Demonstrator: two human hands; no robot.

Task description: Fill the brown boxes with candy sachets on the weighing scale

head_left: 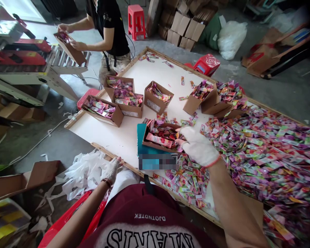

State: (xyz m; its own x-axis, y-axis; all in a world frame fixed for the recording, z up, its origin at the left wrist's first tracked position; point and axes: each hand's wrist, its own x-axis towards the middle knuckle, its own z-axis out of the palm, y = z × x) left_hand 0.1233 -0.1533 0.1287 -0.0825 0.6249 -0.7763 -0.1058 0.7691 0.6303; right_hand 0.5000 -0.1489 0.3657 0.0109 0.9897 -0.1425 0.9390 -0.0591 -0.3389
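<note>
My right hand (200, 146), in a white glove with bare fingertips, reaches over the right end of an open cardboard box (158, 146). Its thumb and fingers are apart, close to the packets inside; no packet shows clearly between them. Small pink and purple sachets (160, 139) fill this box, which rests on a teal-topped scale (142, 146) whose front is blurred out. My left hand (111, 170), gloved too, lies low at the wooden table edge (134, 168) with fingers stretched out, holding nothing I can see. A large heap of loose sachets (268, 148) covers the table's right side.
Several filled boxes (157, 100) stand across the white table (93, 132). At the far left, a co-worker (113, 34) holds a box (71, 48) over a roller conveyor (59, 60). White plastic strips (85, 168) hang by my left hand. Red stools (136, 22) stand around.
</note>
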